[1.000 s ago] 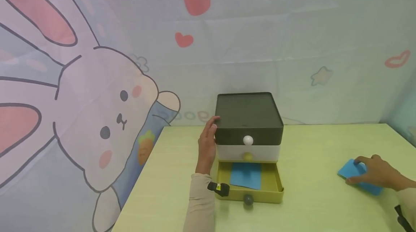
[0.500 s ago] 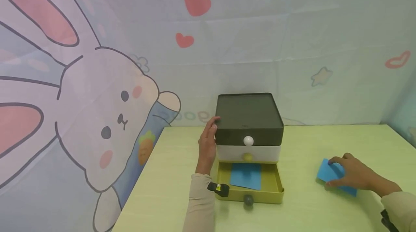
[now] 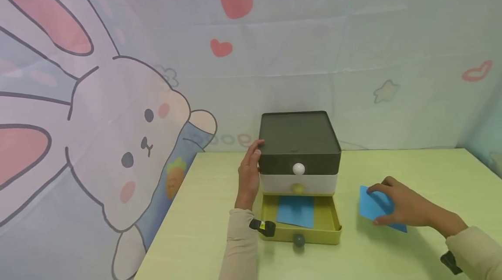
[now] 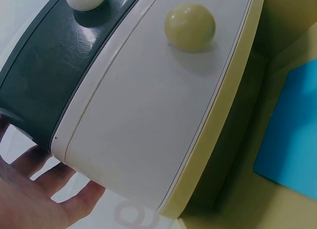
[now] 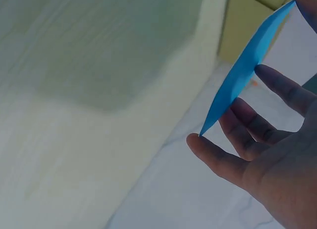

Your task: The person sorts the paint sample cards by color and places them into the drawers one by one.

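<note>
In the head view a small drawer box [image 3: 300, 134] has a dark top tier, a white middle tier and an olive bottom drawer [image 3: 324, 237] pulled out. A blue sheet of paper [image 3: 295, 212] lies inside that drawer. My left hand [image 3: 248, 180] rests against the box's left side; the left wrist view has its fingers [image 4: 54, 178] along the edge of the dark and white tiers. To the right of the drawer, my right hand [image 3: 409, 205] pinches another blue sheet of paper [image 3: 371, 204] above the table. This sheet bows slightly between thumb and fingertips [image 5: 200, 140] in the right wrist view.
The box stands on a pale yellow-green table [image 3: 211, 210]. Behind it hangs a cloth backdrop [image 3: 298, 32] printed with a rabbit and hearts. Round knobs stick out from the drawer fronts, including a dark knob [image 3: 299, 240] on the pulled-out drawer.
My right hand has carried the blue paper leftward across the table, closer to the drawer box. The left hand stays at the box's side, and the drawer has not moved.
</note>
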{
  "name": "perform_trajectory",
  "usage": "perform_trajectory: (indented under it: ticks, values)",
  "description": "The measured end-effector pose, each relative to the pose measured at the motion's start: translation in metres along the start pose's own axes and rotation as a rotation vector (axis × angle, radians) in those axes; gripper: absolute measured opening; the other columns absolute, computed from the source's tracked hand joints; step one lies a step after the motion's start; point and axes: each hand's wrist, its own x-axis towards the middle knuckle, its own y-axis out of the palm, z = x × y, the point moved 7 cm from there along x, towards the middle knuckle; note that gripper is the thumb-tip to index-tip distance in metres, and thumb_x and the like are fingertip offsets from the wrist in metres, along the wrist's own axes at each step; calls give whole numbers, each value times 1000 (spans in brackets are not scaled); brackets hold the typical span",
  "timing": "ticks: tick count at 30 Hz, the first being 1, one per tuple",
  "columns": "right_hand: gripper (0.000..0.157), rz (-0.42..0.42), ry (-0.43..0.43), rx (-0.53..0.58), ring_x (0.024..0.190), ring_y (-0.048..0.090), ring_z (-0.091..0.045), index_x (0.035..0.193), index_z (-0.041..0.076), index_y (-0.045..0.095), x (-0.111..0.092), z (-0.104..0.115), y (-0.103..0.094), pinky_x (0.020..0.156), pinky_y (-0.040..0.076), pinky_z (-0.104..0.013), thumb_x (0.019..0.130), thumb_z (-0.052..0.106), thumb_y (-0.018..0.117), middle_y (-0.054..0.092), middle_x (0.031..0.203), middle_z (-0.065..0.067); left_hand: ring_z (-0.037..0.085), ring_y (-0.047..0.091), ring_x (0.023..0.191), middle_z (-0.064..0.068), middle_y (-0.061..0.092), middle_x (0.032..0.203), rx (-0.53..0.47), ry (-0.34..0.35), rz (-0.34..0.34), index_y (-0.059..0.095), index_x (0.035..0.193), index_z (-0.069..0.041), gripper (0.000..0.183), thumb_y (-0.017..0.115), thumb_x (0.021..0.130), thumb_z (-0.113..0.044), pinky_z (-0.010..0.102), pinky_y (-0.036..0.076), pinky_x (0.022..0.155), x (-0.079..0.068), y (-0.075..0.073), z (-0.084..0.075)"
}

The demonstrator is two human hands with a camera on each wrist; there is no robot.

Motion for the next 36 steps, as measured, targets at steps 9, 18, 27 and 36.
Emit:
perform_trajectory:
  ticks: [9, 18, 27, 36]
  values:
    - [68, 38, -76, 34, 98, 54, -15, 125, 24, 62, 1, 38, -7, 76, 50, -29, 69, 53, 87, 53, 114, -3, 28, 46, 143, -5, 47, 156, -5, 11, 8, 54, 141, -38, 39, 36, 107, -44, 59, 40, 112, 0, 2, 0]
    - [63, 107, -172, 67, 100, 53, -15, 126, 27, 61, 2, 67, -4, 75, 50, -27, 73, 54, 84, 54, 118, -1, 27, 47, 142, -6, 48, 155, -10, 21, 14, 55, 140, -40, 39, 35, 107, -46, 60, 41, 110, 1, 3, 1]
    - [60, 116, -236, 128, 99, 55, -13, 125, 28, 62, 13, 91, 2, 77, 51, -29, 75, 52, 83, 58, 115, 3, 27, 48, 141, -7, 48, 155, -11, 0, -1, 55, 139, -41, 38, 37, 107, -46, 58, 42, 108, 2, 1, 1]
    - [60, 115, -300, 107, 101, 54, -11, 124, 27, 63, 21, 114, 11, 82, 51, -29, 74, 53, 83, 57, 117, 5, 27, 46, 143, -9, 47, 156, -34, -14, 10, 54, 140, -43, 39, 37, 106, -48, 62, 41, 110, 0, 2, 2]
